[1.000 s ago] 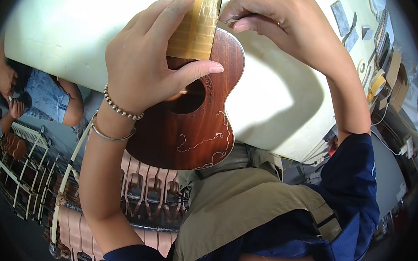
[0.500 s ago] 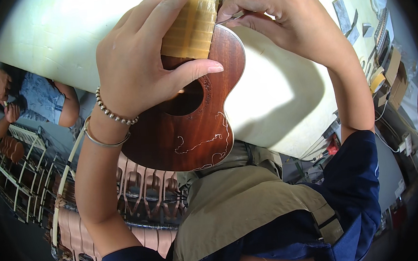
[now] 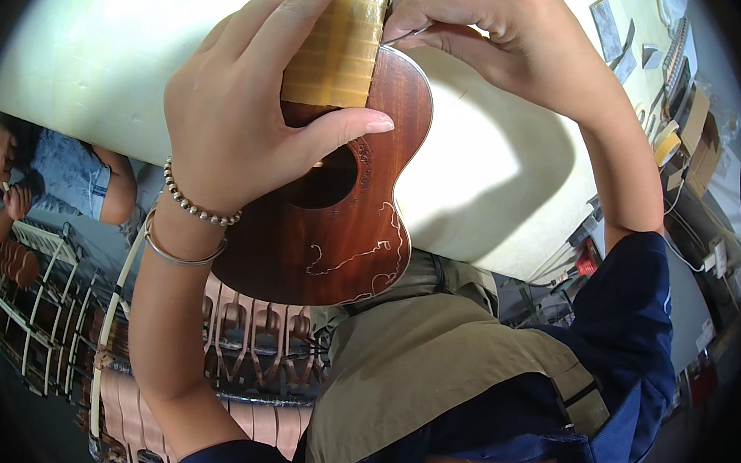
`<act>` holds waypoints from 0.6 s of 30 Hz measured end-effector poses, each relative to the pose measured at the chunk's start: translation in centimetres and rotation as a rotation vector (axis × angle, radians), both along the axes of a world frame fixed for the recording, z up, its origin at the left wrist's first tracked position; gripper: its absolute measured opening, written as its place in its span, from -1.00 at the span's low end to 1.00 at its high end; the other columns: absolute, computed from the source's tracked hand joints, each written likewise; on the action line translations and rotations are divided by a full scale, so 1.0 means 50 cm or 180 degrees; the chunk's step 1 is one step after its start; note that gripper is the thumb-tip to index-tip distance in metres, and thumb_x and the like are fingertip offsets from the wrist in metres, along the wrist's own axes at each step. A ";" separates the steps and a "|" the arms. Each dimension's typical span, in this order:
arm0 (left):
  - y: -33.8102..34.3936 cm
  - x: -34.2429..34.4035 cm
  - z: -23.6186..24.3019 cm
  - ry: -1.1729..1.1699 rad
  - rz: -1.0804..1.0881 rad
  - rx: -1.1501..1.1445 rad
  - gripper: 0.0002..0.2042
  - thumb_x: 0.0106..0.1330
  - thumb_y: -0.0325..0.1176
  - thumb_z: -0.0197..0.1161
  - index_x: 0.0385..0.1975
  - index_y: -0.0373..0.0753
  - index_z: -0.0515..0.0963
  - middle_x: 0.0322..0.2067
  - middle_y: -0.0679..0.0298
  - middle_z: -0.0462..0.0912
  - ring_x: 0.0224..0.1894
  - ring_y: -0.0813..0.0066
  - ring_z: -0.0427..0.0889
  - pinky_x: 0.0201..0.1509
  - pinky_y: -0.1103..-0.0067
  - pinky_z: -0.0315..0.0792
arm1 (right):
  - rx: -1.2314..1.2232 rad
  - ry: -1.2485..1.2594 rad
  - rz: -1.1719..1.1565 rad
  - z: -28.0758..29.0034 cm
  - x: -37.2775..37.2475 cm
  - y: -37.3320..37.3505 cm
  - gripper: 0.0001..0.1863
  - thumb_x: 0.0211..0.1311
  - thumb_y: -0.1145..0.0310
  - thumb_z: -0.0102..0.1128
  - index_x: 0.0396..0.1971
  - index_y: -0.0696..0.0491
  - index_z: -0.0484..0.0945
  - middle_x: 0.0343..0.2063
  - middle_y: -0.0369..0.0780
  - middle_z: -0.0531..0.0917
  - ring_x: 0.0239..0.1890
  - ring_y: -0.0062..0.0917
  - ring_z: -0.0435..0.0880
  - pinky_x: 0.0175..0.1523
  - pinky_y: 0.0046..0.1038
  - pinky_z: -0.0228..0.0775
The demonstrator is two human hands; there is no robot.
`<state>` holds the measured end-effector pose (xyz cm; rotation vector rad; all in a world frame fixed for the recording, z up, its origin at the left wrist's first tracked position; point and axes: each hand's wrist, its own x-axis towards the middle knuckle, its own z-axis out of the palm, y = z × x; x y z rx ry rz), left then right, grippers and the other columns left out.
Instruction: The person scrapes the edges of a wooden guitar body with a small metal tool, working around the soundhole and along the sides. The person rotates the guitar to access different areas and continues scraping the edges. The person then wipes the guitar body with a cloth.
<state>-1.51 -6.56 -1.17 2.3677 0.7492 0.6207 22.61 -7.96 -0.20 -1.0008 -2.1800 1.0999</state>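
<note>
A reddish-brown ukulele [image 3: 322,268] lies with its round body toward me and its neck pointing away. Yellowish tape [image 3: 335,68] covers the fretboard. My left hand [image 3: 236,112] is closed around the neck end, thumb across the top above the sound hole, fingers over the far-left side. At the right shoulder, where the neck meets the body, my right hand [image 3: 468,17] pinches a thin, dark, blade-like piece [image 3: 407,36], mostly hidden by the fingers. Its tip is at the pale edge binding. Fine whitish curls [image 3: 359,256] rest on the lower face.
The ukulele overlaps a pale worktable [image 3: 486,182]. Flat grey pieces [image 3: 606,29] and tape rolls [image 3: 667,147] sit on the right. At lower left, racks hold several brown wooden instrument parts [image 3: 135,407]. Another person's hand [image 3: 17,202] shows at far left.
The ukulele and my left hand have shifted very slightly to the left. Both hands keep their holds, and the right fingertips stay at the same shoulder edge.
</note>
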 end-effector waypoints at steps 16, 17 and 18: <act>-0.006 0.004 -0.026 0.0024 0.0118 0.0019 -0.07 -0.09 0.07 0.53 0.25 -0.38 0.33 -0.17 -0.01 0.62 -0.20 0.18 0.68 -0.13 0.46 0.53 | 0.0391 -0.0267 -0.0051 0.011 0.002 -0.003 -0.79 -0.12 0.48 0.38 -0.39 0.09 0.62 -0.44 -0.28 0.69 -0.35 -0.40 0.62 -0.18 -0.43 0.49; -0.005 0.003 -0.026 0.0029 0.0109 0.0044 -0.07 -0.08 0.08 0.53 0.24 -0.42 0.33 -0.18 -0.04 0.62 -0.21 0.16 0.68 -0.15 0.46 0.54 | 0.0418 -0.0185 -0.0093 0.008 0.002 -0.005 -0.79 -0.13 0.48 0.38 -0.40 0.08 0.62 -0.45 -0.28 0.69 -0.36 -0.40 0.62 -0.18 -0.42 0.49; -0.002 0.004 0.000 0.0136 0.0044 -0.0018 -0.06 -0.08 0.06 0.54 0.24 -0.43 0.32 -0.18 -0.05 0.61 -0.20 0.15 0.68 -0.13 0.45 0.53 | 0.0535 -0.0073 -0.0080 0.000 0.003 -0.004 -0.79 -0.13 0.48 0.38 -0.40 0.08 0.62 -0.45 -0.28 0.69 -0.36 -0.40 0.62 -0.19 -0.42 0.49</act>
